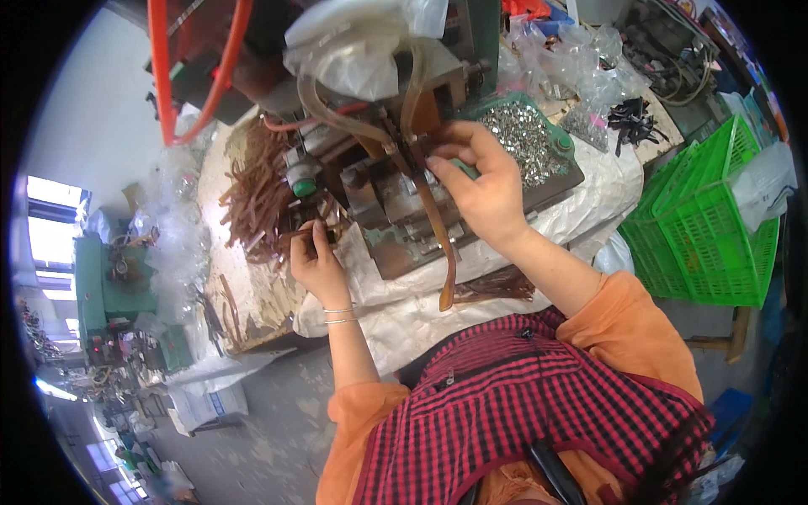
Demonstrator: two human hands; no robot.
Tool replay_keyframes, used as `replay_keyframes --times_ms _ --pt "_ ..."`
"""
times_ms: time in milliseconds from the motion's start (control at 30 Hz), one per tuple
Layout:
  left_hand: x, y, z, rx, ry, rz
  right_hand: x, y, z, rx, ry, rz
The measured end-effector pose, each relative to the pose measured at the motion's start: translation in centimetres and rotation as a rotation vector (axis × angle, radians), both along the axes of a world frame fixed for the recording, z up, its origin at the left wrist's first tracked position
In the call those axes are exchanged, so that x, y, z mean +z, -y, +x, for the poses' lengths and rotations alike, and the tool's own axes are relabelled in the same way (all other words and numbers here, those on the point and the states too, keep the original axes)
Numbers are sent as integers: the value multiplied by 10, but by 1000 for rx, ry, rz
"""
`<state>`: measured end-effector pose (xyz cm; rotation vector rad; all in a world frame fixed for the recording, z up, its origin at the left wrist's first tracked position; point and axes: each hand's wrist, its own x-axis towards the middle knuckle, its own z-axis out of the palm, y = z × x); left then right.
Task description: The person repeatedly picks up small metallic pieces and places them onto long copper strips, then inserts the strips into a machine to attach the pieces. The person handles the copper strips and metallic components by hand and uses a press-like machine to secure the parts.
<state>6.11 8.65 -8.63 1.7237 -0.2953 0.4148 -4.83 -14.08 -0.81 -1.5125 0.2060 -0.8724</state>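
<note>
A brown glasses temple (434,215) lies lengthwise across the bench machine (391,198), its curved tip hanging over the near edge. At the temple's far end, the thumb and fingers of my right hand (484,181) are closed in a pinch; what sits between them is too small to make out. My left hand (317,263) is at the machine's left side, thumb and fingertips pinched on a brown temple at the edge of a heap of brown temples (252,189). Part of that piece is hidden by the fingers.
A green tray of small metal parts (522,135) sits right of the machine. Clear hoses (412,93) and a red cable (160,76) hang above. More brown temples (497,286) lie near my body. A green crate (707,219) stands at right, plastic bags behind.
</note>
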Motion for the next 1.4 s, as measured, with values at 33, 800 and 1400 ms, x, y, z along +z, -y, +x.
replay_keyframes --times_ms 33,800,1400 --pt "7 2 -9 -5 37 -10 -2 -2 -1 10 -1 40" --pt "90 77 -66 -484 977 371 -74 116 -44 -481 -469 -940" --pt "80 -33 -7 164 396 740 -87 107 -16 -404 46 272"
